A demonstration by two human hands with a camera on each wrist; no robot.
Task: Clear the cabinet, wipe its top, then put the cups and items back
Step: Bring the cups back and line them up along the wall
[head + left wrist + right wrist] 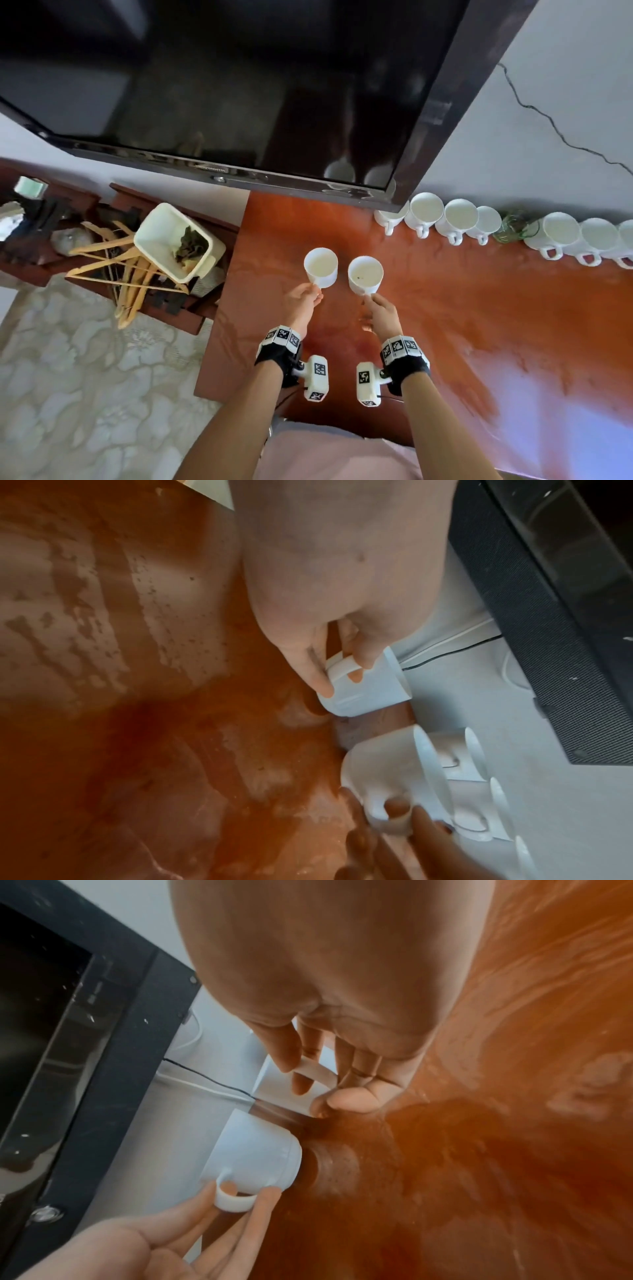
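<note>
Head view: left hand point(303, 298) pinches the handle of a white cup point(321, 266); right hand point(382, 312) pinches the handle of a second white cup point(365, 274). Both cups upright, side by side, apart, over the red-brown cabinet top point(479, 308). Row of white cups point(459, 219) along the wall, under the television point(239, 85). White bin point(178, 236) and wooden hangers point(116, 267) to the left.

Left wrist view: thumb and fingers curled round the handle; cup base just above the wet-streaked top.

Right wrist view: fingers closed on the handle likewise; whether this cup touches the top, cannot tell.
</note>
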